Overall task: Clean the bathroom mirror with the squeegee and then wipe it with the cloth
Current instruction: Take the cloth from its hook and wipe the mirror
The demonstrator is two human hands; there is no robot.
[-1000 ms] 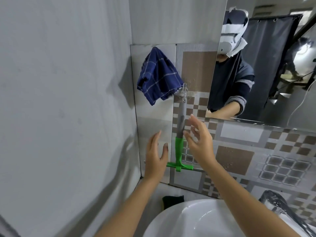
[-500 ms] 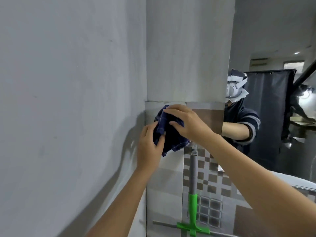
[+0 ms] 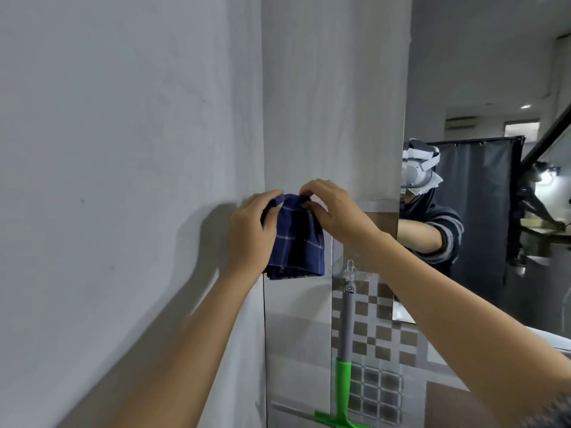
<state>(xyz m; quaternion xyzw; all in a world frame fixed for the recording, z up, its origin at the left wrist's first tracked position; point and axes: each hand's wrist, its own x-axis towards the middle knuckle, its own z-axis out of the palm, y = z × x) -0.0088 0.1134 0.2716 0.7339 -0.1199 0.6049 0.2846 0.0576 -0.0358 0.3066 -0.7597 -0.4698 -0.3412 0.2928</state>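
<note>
A dark blue checked cloth hangs in front of the tiled wall, held at its top edge by both hands. My left hand grips its left side and my right hand pinches its upper right corner. Below and to the right, a squeegee with a grey shaft and green head hangs from a clear wall hook. The mirror fills the right side and reflects a person with a headset.
A plain grey wall runs close along the left, meeting the back wall at a corner. Patterned tiles cover the wall under the mirror. A dark curtain shows in the reflection.
Both hands rose from near the squeegee to the cloth and took hold of it. The cloth is lifted and spread between them. The view tilted upward.
</note>
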